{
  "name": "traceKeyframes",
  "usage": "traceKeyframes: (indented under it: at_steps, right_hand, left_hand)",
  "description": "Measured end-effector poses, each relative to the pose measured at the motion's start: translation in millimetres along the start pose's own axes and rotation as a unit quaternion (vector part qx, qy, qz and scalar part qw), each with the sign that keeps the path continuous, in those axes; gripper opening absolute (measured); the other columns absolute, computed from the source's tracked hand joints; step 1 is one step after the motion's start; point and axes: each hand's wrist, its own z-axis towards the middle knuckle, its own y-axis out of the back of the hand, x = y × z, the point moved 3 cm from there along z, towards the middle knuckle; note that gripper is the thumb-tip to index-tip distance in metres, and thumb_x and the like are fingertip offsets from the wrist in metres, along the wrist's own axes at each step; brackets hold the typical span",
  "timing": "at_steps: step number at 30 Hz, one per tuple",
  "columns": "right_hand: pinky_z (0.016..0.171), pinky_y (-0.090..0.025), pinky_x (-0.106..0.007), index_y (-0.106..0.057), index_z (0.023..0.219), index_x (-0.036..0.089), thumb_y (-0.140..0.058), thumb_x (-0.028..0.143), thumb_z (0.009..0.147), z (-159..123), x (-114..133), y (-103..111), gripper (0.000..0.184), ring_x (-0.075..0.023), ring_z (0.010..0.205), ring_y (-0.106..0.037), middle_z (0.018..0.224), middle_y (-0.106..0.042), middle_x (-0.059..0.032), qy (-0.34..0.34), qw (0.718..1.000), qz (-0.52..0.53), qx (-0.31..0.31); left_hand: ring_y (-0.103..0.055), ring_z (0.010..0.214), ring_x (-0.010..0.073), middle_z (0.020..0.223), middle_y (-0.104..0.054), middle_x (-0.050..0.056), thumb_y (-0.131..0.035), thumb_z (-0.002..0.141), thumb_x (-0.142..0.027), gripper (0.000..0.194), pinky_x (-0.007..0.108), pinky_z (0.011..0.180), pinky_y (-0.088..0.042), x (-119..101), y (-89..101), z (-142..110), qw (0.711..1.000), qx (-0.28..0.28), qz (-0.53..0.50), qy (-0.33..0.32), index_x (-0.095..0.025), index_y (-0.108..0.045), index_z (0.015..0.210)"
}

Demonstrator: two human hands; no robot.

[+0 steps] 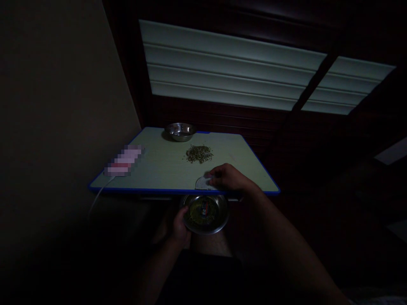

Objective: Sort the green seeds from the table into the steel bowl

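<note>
My left hand (182, 226) grips the rim of a metal bowl (219, 226), thumb over the edge, just under the table's front edge. Greenish grains or beans and a small dark item with a red and white mark lie inside it. At the front edge of the table, my right hand (227, 177) is closed on a flat whitish piece with a rounded edge (202, 183); its kind is unclear in the dim light. The piece rests on the tabletop. Beyond it, a loose pile of small greenish-brown grains or beans (199, 153) is spread on the table.
The pale table (159, 165) has a blue rim. A second metal bowl (180, 132) stands at its back left. On the left lies a blurred pink phone-like object (124, 161) with a white cable (101, 189). A wall and dark slatted panels (222, 67) surround the table's back.
</note>
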Motion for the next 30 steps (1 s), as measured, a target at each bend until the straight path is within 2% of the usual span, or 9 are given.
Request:
traceKeyframes:
  at_steps: [11, 20, 30]
  right_hand:
    - [0.065, -0.049, -0.026, -0.074, 0.085, 0.014, -0.079, 0.021, 0.065, -3.5, 0.9, 0.3, 0.023, -0.0123, 0.067, -0.061, 0.081, -0.074, -0.003, -0.002, 0.998, 0.066, 0.019]
    - [0.068, -0.049, -0.027, -0.07, 0.082, 0.014, -0.081, 0.027, 0.062, -3.4, -2.4, 0.8, 0.026, -0.014, 0.071, -0.062, 0.081, -0.073, -0.0028, 0.01, 0.997, 0.074, 0.023]
    - [0.071, -0.048, -0.028, -0.069, 0.082, 0.014, -0.084, 0.035, 0.058, -3.8, -6.2, 0.2, 0.035, -0.0139, 0.071, -0.06, 0.082, -0.072, -0.0034, 0.012, 0.994, 0.104, 0.035]
  left_hand:
    - [-0.073, 0.084, 0.0293, 0.075, -0.077, 0.009, -0.064, 0.068, -0.029, 0.017, 0.041, 0.084, -0.057, 0.1, 1.0, 1.7, 1.0, 0.006, 0.015, -0.017, -0.016, -0.074, 0.074]
    - [-0.069, 0.102, 0.0341, 0.085, -0.078, 0.013, -0.066, 0.07, -0.03, 0.026, 0.044, 0.09, -0.054, 1.8, 3.8, 4.1, 1.0, 0.022, 0.011, -0.009, -0.013, -0.074, 0.086]
    - [-0.071, 0.098, 0.033, 0.078, -0.077, 0.01, -0.063, 0.07, -0.028, 0.02, 0.044, 0.09, -0.055, 0.1, -1.6, -0.7, 1.0, 0.009, 0.002, 0.004, -0.015, -0.074, 0.079]
